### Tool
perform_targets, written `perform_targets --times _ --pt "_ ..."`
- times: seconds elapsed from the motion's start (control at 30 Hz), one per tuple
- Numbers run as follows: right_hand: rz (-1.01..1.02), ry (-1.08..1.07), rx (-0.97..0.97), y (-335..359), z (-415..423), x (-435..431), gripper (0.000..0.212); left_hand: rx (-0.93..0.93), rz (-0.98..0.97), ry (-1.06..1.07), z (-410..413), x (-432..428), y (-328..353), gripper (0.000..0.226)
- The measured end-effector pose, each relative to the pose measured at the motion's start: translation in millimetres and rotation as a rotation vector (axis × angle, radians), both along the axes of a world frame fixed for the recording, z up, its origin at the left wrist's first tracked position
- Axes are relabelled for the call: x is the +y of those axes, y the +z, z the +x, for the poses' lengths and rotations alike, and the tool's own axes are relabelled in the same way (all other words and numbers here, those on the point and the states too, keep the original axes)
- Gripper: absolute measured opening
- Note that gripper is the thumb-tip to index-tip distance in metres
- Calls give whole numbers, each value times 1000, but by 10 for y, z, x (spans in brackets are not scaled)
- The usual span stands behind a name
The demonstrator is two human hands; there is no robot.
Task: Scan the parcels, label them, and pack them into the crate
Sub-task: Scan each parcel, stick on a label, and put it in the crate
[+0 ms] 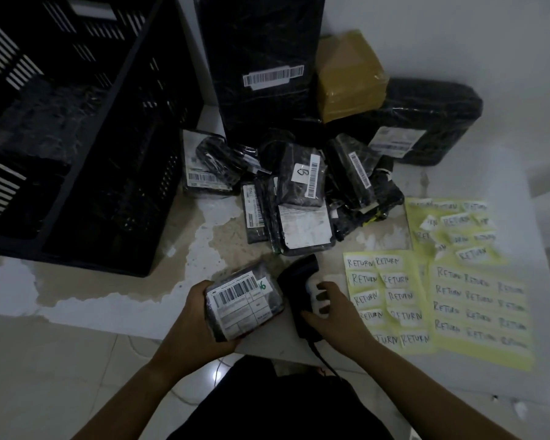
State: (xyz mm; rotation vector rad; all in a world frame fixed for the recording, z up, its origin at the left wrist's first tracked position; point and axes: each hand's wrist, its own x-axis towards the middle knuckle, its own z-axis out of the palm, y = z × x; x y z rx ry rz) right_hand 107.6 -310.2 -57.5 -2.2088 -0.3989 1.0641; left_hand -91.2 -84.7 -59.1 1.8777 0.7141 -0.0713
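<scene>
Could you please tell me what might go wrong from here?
1. The parcel in the left hand is film-wrapped and the light is dim, so the scanner in the right hand may misread its barcode.
2. The cable trails off the table edge and could snag.

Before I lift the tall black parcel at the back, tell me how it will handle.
The tall parcel seems to stand on end, so a nudge may tip it. Its glossy, wrinkled wrap looks slippery. Its flat faces suggest it is stiff.
</scene>
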Motion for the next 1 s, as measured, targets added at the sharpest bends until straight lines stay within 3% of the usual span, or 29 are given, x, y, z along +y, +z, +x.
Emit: perform_targets --times 0.27,0.5,0.8,1.0 --pt "-4 -90 -20 241 424 -885 34 -21 -23 77 -53 -145 210 102" --pt "-74 -245 -285 159 1184 -1141 33 -77 3 73 142 -453 559 102" --pt "-193 -119 -411 -134 1680 -904 40 -20 16 281 58 -310 445 91" --pt "-272 -41 -515 -220 1667 -928 12 81 29 126 146 -117 255 104"
